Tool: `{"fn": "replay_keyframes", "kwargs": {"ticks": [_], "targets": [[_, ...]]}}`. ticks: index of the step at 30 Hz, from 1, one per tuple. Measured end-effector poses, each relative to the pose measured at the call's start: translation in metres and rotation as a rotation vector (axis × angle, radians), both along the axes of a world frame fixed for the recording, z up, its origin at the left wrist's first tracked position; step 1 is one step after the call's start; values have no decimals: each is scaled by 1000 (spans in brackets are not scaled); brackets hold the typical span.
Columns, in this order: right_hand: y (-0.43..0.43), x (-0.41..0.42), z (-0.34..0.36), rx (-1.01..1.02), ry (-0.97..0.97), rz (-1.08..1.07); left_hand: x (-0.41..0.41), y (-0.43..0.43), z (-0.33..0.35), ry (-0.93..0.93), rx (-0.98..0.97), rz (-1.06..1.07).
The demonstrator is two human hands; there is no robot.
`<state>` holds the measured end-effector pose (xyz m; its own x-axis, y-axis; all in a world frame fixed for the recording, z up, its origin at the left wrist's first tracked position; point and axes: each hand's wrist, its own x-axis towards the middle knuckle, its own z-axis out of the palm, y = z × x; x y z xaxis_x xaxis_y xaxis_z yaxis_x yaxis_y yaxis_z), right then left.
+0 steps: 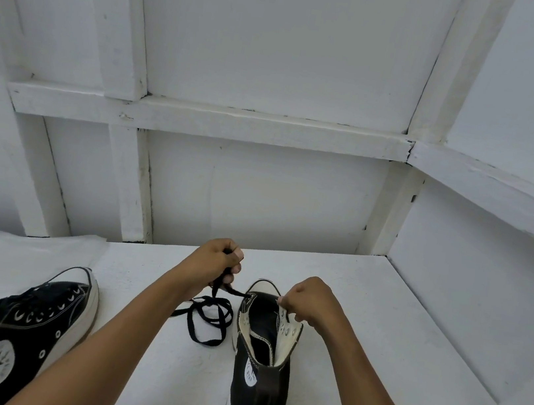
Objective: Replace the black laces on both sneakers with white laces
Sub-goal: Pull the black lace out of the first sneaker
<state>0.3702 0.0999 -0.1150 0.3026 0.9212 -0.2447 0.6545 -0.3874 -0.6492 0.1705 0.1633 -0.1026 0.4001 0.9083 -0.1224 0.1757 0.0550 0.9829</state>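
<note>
A white counter (362, 320) is backed by a white framed wall (281, 48), across which a horizontal rail (211, 123) is fixed above the counter. A crumpled translucent plastic sheet (8, 254) is laid on the counter's far left.

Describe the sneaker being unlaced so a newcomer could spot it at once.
On the white table are two black-and-white high-tops; take the right sneaker, heel toward the camera, its flap pinched by the right hand. Unlike the left sneaker, lying on its side and laced, its eyelet flaps gape open and a black lace trails from its toe into the left hand.
</note>
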Motion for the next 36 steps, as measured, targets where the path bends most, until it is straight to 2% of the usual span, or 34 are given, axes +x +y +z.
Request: {"fn": "replay_keyframes", "kwargs": {"ticks": [3,7,9,12,17,22,24,26,31,36], "targets": [[0,0,0,9,-3,10,2,-1,-3,257,88,-32],[0,1,-1,5,-14,13,5,-8,0,659,189,-233],[0,0,-1,5,-10,6,4,-10,3,754,195,-291],[1,1,-2,0,7,7,3,-9,8,669,179,-248],[0,1,-3,3,1,15,1,-5,12,323,70,-63],[0,2,-3,9,12,6,5,-11,8,-87,-81,10],[-1,2,-3,3,11,12,7,-10,8,-167,-133,84],[-1,2,-3,4,5,18,4,-6,8,-101,-102,125],[-1,1,-3,11,0,24,0,-8,3,227,4,-8],[-2,1,-3,22,-10,37,2,-7,0,330,134,27]]}}
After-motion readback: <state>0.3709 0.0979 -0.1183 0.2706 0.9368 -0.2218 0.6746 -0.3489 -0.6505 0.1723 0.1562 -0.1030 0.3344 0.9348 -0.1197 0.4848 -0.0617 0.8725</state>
